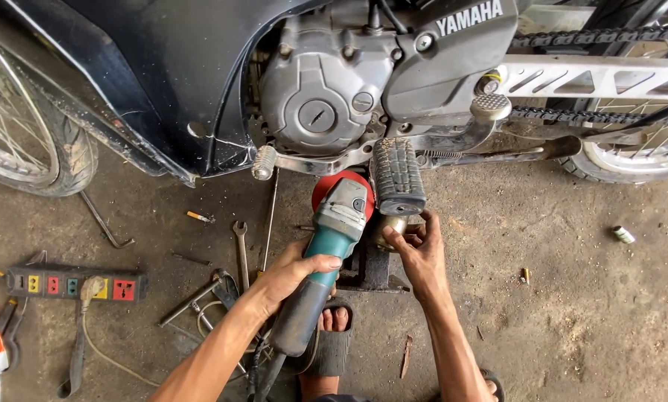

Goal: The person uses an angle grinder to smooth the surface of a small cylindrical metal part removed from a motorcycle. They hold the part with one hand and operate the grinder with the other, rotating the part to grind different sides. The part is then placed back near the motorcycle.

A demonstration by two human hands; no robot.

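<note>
While left hand (293, 272) clasps grinder (326, 253), disc (326, 187) half-hidden

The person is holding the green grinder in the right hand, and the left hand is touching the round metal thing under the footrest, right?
Not quite. The hands are swapped. In the head view, the left hand grips the green angle grinder, and the right hand touches the round metal part just below the motorcycle's rubber footrest.
</note>
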